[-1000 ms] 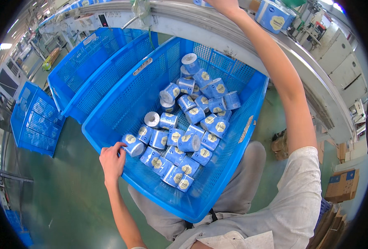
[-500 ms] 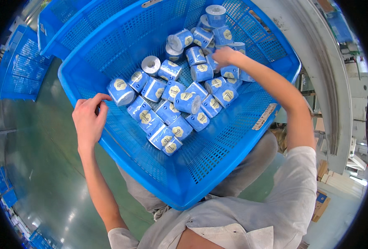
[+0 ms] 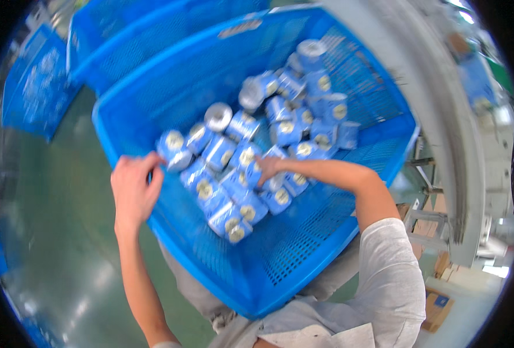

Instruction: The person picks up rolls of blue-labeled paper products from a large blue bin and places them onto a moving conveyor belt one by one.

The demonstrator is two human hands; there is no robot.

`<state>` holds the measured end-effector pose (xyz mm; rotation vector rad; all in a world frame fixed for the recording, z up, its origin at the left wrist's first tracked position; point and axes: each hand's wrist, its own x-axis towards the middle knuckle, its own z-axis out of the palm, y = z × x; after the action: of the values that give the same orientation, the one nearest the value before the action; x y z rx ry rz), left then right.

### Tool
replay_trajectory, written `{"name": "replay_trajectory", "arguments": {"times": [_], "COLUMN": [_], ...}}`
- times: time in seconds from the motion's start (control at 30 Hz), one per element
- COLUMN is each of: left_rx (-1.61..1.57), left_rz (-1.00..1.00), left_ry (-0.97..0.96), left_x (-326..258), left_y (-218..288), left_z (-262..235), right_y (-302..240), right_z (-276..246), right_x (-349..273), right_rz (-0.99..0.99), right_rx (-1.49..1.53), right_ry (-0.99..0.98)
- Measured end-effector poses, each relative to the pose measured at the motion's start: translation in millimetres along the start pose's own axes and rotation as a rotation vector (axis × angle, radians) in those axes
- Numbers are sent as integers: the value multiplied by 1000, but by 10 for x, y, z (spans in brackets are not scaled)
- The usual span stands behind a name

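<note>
A big blue perforated plastic basket (image 3: 216,284) holds a heap of small paper rolls (image 3: 219,152) in blue printed wrappers with pale labels and white ends. My right hand (image 3: 268,169) reaches into the middle of the heap, its fingers bent down around one wrapped paper roll (image 3: 253,173); motion blurs the fingertips. At the basket's left rim is my left hand (image 3: 135,188), thumb and forefinger apart and pointing inward. Its fingertips come close to the leftmost roll (image 3: 174,149); whether they touch cannot be made out. It holds no roll.
More blue baskets (image 3: 115,55) stand beyond the far left rim, and another blue crate (image 3: 39,87) is on the green floor (image 3: 65,226). A pale machine frame or bench edge (image 3: 442,133) runs along the right. My legs are beneath the basket's near side.
My right hand has come from the far right part of the heap toward me and left, onto a roll in the middle. The whole view has shifted; my left hand stays by the rim.
</note>
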<state>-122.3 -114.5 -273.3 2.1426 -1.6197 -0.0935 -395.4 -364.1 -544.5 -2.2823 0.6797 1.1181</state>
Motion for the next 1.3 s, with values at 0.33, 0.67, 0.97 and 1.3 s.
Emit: {"name": "replay_trajectory", "arguments": {"times": [0.33,0.67,0.97,1.3], "left_rx": [-38,-36,-45,-28], "left_rz": [3,70,58,50], "left_ry": [109,82,99,100], "left_x": [-106,-179,-201,-143], "left_y": [56,-92,-46,-13], "left_z": [-18,-27,-4,1], "right_y": [-439,-518,-411,1082], "right_z": [-2128,-2932,-2230,-3050], "right_x": [-3918,-4210,-4490,-4623], "right_rz": [-360,-383,-402,501], "right_rx": [304,136,317,12], "right_ry": [1620,1936,2063,2147]}}
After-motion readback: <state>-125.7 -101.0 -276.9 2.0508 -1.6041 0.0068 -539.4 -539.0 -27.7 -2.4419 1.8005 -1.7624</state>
